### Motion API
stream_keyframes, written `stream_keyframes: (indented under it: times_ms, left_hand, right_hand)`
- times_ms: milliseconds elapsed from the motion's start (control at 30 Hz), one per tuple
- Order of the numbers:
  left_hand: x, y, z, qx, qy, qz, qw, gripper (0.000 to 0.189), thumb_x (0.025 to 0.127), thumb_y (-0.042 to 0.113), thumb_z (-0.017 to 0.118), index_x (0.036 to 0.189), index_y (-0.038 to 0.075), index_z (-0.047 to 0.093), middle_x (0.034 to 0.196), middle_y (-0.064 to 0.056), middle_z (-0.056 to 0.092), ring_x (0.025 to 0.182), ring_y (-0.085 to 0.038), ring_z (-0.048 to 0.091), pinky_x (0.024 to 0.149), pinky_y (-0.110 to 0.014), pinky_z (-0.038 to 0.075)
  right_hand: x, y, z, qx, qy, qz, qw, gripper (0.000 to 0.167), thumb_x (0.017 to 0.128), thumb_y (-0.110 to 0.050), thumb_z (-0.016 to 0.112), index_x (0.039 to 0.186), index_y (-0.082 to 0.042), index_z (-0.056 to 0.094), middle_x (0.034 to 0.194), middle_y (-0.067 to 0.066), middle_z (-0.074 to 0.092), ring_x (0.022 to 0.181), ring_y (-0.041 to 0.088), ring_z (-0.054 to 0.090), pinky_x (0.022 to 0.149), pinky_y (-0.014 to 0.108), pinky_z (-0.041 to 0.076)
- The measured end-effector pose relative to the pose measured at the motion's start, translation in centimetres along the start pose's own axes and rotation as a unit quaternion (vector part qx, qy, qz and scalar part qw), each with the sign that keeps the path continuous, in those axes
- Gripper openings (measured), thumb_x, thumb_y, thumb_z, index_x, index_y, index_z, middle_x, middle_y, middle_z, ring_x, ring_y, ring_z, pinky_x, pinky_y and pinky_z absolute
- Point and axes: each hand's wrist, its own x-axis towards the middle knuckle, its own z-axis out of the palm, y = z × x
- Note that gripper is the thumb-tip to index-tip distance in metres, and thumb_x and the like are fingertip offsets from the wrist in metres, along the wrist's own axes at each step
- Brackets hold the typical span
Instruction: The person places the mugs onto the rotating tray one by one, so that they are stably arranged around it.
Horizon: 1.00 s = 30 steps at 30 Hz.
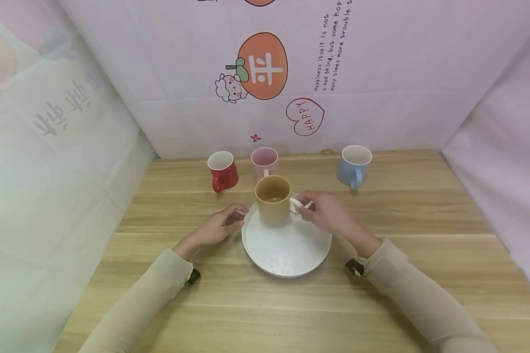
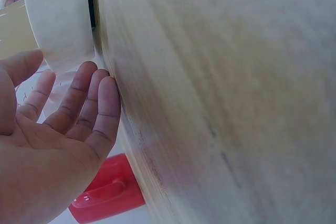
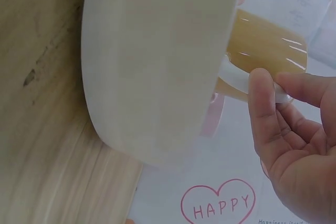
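While right hand [image 1: 328, 212] pinches handle [image 1: 296, 202], yellow mug [image 1: 271, 211] left of it, left hand [image 1: 216, 228] relaxed beside tray [image 1: 288, 252].

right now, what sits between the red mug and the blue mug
The pink mug, nearer the red mug than the blue mug; the head view shows it.

"Where was there room at the back?"
"Between the pink mug [image 1: 265, 158] and the blue mug [image 1: 350, 171], a wide gap."
"And beside the red mug [image 1: 226, 175]?"
"Only a narrow slot toward the pink one, whose front the yellow mug [image 1: 274, 206] blocked."
"Around the white tray [image 1: 287, 255]?"
"The left hand [image 1: 218, 226] obstructed the left, the right hand [image 1: 329, 212] the far right; the near tabletop [image 1: 287, 314] gave room."
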Motion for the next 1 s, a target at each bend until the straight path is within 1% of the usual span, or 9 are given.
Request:
stream_keyframes:
  times_ms: [200, 367, 433, 533, 633, 700, 800, 1000]
  left_hand:
    - [0.1, -0.1, 0.0, -0.006, 0.002, -0.001, 1.0000, 0.037, 0.101, 0.019, 0.059, 0.137, 0.013, 0.050, 0.132, -0.013, 0.063, 0.122, -0.030, 0.062, 0.106, -0.050, 0.049]
    - [0.1, -0.1, 0.1, -0.005, 0.002, 0.001, 1.0000, 0.039, 0.102, 0.014, 0.057, 0.139, 0.005, 0.047, 0.134, -0.020, 0.062, 0.123, -0.036, 0.061, 0.107, -0.054, 0.047]
    - [0.0, 0.4, 0.0, -0.003, 0.000, -0.001, 1.0000, 0.039, 0.102, 0.011, 0.056, 0.139, 0.002, 0.047, 0.134, -0.022, 0.061, 0.123, -0.037, 0.061, 0.107, -0.055, 0.046]
    - [-0.3, 1.8, -0.4, -0.005, -0.005, -0.002, 1.0000, 0.038, 0.101, 0.009, 0.056, 0.137, -0.001, 0.047, 0.134, -0.023, 0.060, 0.123, -0.038, 0.060, 0.108, -0.055, 0.046]
    - [-0.8, 3.2, -0.7, -0.006, -0.008, -0.001, 0.9999, 0.037, 0.101, 0.007, 0.056, 0.136, -0.001, 0.048, 0.134, -0.023, 0.060, 0.123, -0.038, 0.061, 0.107, -0.054, 0.047]
    - [-0.9, 3.8, -0.9, -0.006, -0.009, 0.001, 0.9999, 0.037, 0.101, 0.007, 0.056, 0.135, -0.001, 0.049, 0.134, -0.023, 0.060, 0.122, -0.038, 0.061, 0.107, -0.053, 0.047]
    - [-1.0, 4.0, -0.9, -0.006, -0.009, 0.003, 0.9999, 0.036, 0.101, 0.007, 0.056, 0.135, -0.001, 0.049, 0.134, -0.022, 0.060, 0.121, -0.038, 0.062, 0.106, -0.053, 0.048]
    - [-0.9, 3.5, -0.8, -0.007, -0.007, -0.004, 0.9999, 0.036, 0.100, 0.007, 0.057, 0.135, 0.000, 0.050, 0.132, -0.023, 0.061, 0.121, -0.037, 0.062, 0.104, -0.052, 0.049]
  right_hand:
    - [0.3, -0.1, 0.5, 0.007, 0.001, -0.017, 0.9998, 0.013, 0.094, -0.017, 0.068, 0.106, -0.012, 0.071, 0.095, 0.008, 0.075, 0.070, 0.011, 0.068, 0.058, 0.026, 0.052]
    - [0.6, 0.1, 1.0, 0.013, -0.003, -0.024, 0.9996, 0.013, 0.094, -0.017, 0.067, 0.105, -0.011, 0.071, 0.095, 0.009, 0.076, 0.069, 0.010, 0.067, 0.059, 0.025, 0.052]
    - [0.6, 0.2, 1.2, 0.016, -0.006, -0.025, 0.9995, 0.014, 0.094, -0.016, 0.067, 0.106, -0.009, 0.071, 0.095, 0.011, 0.076, 0.068, 0.009, 0.067, 0.059, 0.025, 0.052]
    - [0.7, 0.3, 1.4, 0.013, -0.005, -0.028, 0.9995, 0.014, 0.094, -0.015, 0.067, 0.106, -0.008, 0.070, 0.094, 0.012, 0.076, 0.068, 0.008, 0.066, 0.058, 0.024, 0.051]
    - [0.7, 0.3, 1.6, 0.009, -0.003, -0.031, 0.9995, 0.013, 0.094, -0.015, 0.067, 0.105, -0.009, 0.071, 0.094, 0.010, 0.076, 0.067, 0.008, 0.066, 0.057, 0.024, 0.051]
    - [0.7, 0.4, 1.8, 0.006, -0.003, -0.034, 0.9994, 0.013, 0.093, -0.015, 0.067, 0.105, -0.010, 0.071, 0.094, 0.008, 0.076, 0.067, 0.009, 0.066, 0.056, 0.023, 0.050]
    - [0.7, 0.5, 2.0, 0.004, -0.006, -0.036, 0.9993, 0.012, 0.093, -0.015, 0.067, 0.104, -0.010, 0.071, 0.094, 0.007, 0.076, 0.067, 0.011, 0.067, 0.056, 0.023, 0.050]
    - [0.8, 0.9, 2.3, -0.005, -0.009, -0.042, 0.9990, 0.015, 0.093, -0.016, 0.067, 0.106, -0.010, 0.071, 0.094, 0.005, 0.076, 0.067, 0.007, 0.066, 0.058, 0.023, 0.051]
